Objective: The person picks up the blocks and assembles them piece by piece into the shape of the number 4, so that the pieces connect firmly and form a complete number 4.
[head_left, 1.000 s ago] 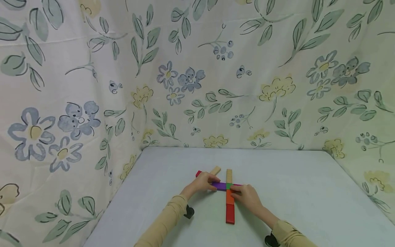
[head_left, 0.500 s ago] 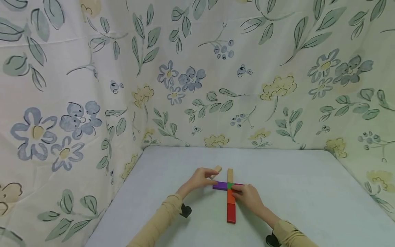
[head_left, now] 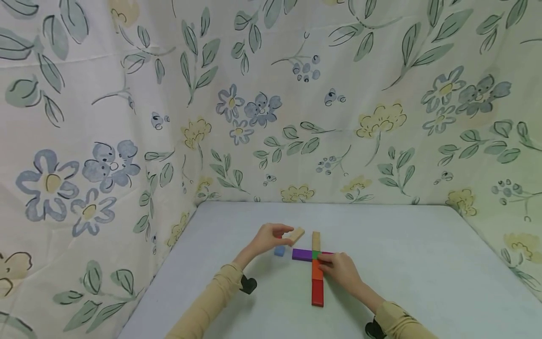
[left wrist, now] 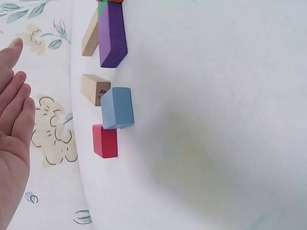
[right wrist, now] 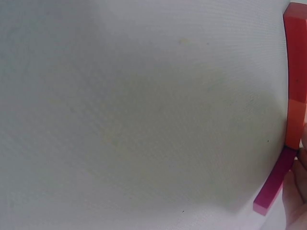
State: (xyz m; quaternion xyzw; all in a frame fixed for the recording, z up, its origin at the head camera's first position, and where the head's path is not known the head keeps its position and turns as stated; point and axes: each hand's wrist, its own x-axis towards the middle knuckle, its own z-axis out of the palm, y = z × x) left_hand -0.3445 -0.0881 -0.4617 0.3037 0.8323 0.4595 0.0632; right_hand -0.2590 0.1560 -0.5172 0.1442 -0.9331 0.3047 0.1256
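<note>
Wooden blocks form a flat cross in the head view: a purple block [head_left: 302, 254] as left arm, a small green block [head_left: 315, 254] at the centre, a natural block [head_left: 316, 240] behind, orange [head_left: 316, 270] and red [head_left: 317, 293] blocks in front. A magenta block [right wrist: 274, 184] makes the right arm, partly hidden by my right hand [head_left: 342, 270], whose fingertips rest at the centre. My left hand [head_left: 267, 237] hovers empty, thumb and fingers apart, beside a blue block [head_left: 279, 251], a loose natural block [head_left: 298, 234] and a loose red block [left wrist: 104, 141].
The white table [head_left: 381, 230] extends around the blocks. A floral cloth [head_left: 271, 150] hangs behind it and along both sides. A dark heart-shaped piece [head_left: 248, 284] shows at my left wrist, and another [head_left: 374, 328] at my right.
My left hand has come off the purple block and moved left and away, uncovering the blue block. The loose red block is now largely behind that hand. My right hand stays at the cross.
</note>
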